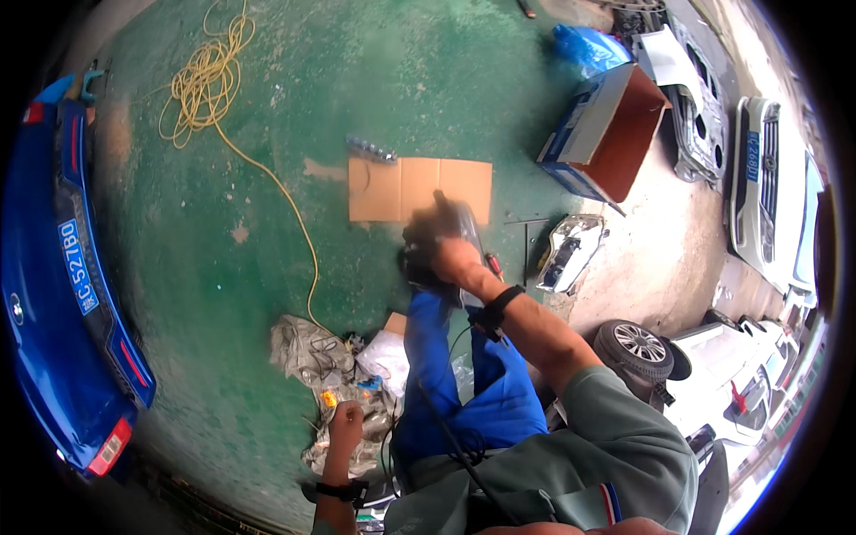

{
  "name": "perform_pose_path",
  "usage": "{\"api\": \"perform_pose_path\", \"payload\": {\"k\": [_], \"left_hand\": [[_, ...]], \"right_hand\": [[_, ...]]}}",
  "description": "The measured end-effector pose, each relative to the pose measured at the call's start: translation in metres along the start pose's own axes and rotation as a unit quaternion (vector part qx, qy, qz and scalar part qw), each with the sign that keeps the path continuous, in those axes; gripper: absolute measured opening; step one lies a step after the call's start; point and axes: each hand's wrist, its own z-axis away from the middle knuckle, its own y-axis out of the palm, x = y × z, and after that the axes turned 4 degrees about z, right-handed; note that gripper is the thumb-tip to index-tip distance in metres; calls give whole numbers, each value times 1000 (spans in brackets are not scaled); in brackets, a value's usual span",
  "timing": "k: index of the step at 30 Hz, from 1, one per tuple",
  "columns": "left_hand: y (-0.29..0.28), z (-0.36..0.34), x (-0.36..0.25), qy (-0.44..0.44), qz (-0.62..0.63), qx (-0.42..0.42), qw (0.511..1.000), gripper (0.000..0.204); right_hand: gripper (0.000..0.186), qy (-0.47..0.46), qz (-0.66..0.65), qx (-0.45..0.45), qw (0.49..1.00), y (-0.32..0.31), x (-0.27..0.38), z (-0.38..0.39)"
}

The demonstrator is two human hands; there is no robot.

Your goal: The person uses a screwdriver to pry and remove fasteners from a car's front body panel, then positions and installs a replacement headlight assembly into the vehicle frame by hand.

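Note:
My right hand grips a dark, motion-blurred part with a clear edge, resting by my knees; its exact shape is hard to tell. Just right of it lies a red-handled screwdriver, near a thin black T-shaped tool. My left hand is low at the left with curled fingers, beside crumpled grey wrapping and a white bag; whatever it may hold is hidden. A flattened cardboard sheet lies ahead of me, with a strip of small clear-wrapped items at its corner.
A coiled yellow hose runs down the green floor. An open box, a loose headlamp, car panels and a wheel are at the right. A blue car borders the left, white vehicles the right.

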Motion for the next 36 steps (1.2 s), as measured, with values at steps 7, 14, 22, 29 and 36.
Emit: {"api": "perform_pose_path", "payload": {"k": [7,14,22,29,36], "left_hand": [[58,-58,-233,271,-134,127,945,38],[113,16,-385,613,-216,349,675,42],[160,103,-384,728,-215,351,548,25],[208,191,-376,711,-359,421,435,20],[279,279,-331,532,-502,558,392,25]], "right_hand": [[34,64,-108,-83,989,-14,-73,189],[39,153,-287,-259,909,-67,-41,356],[32,237,-455,-441,736,-25,-57,445],[39,290,-513,-453,669,18,-94,518],[44,260,-623,-513,530,125,-158,586]]}}
